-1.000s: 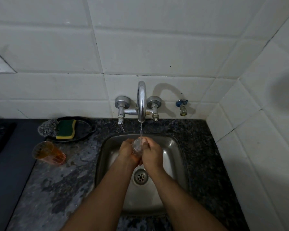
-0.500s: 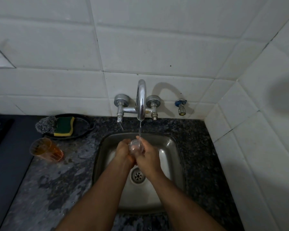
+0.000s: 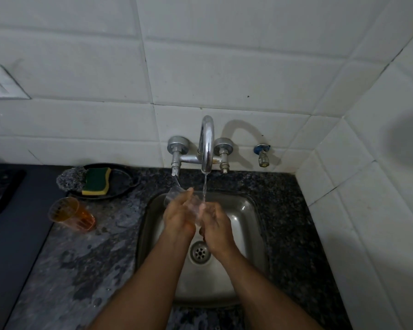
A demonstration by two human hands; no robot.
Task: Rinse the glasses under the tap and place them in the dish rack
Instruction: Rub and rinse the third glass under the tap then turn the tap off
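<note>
Left of sink [image 3: 248, 206], orange glass [image 3: 70, 214], sponge [image 3: 97, 181]

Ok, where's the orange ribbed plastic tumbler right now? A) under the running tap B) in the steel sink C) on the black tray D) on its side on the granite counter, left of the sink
D: the orange ribbed plastic tumbler lies tipped over on the granite counter, left of the steel sink.

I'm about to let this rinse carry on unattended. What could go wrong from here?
1. The clear glass is wet and blurred between the left hand and right hand; it could slip into the steel sink.
2. The orange glass lies on its side on the counter and may roll.
3. No dish rack is in view, so a wet carry likely follows.
</note>
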